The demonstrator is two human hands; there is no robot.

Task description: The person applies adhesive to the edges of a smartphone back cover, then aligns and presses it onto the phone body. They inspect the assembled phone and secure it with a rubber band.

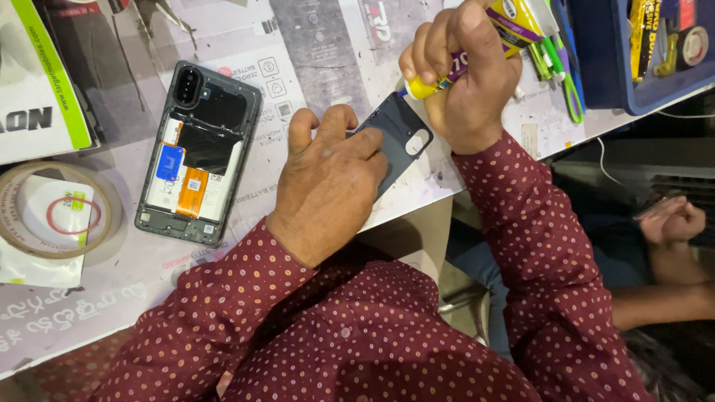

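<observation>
My left hand (328, 190) presses flat on the dark back cover (398, 141), fingers spread over its lower half, pinning it to the tabletop (298, 67) near the front edge. My right hand (465, 74) has its grip closed around a small glue tube (477, 48), yellow with a purple band, its yellow nozzle touching the cover's upper edge beside the camera cut-out. By my reckoning the gluing is in its early part: I can see no bead laid along the rim, though my hand hides much of it.

The opened phone (197, 152) lies well apart to the left, face down, its insides bare, so the opening-up is done and the cover is not yet back on. Inside it sit a blue label above an orange one on a white battery, with black film across the upper part.

At far left a ring of tape (56, 212) rests on a white sachet with a red circle and a green mark. Above it lies a white box (37, 82) with a green stripe. The tabletop is papered with grey and white printed sheets carrying small square icons. At top right a blue tray (618, 74) holds yellow and red packets, and green-handled scissors (570, 82) lie just beside it. Another person's hand (674, 219) shows at the right, off the tabletop
</observation>
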